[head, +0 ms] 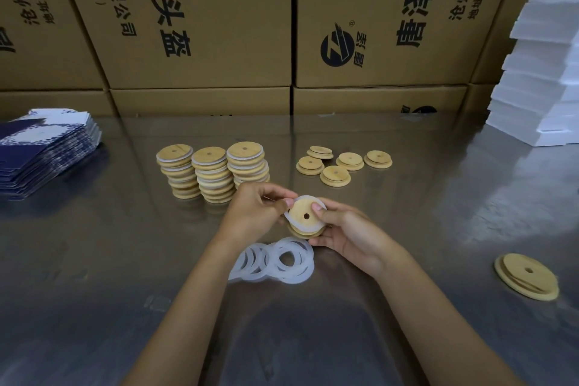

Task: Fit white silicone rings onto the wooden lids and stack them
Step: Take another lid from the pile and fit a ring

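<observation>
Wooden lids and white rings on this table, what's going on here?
A person is fitting a white ring onto a wooden lid. The right hand grips the lid while the left hand pinches the ring. Three finished stacks stand behind, five bare lids wait beside them, and spare rings lie nearby.

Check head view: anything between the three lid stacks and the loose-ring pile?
Yes: both hands, left hand and right hand, holding a wooden lid with a ring half on.
</observation>
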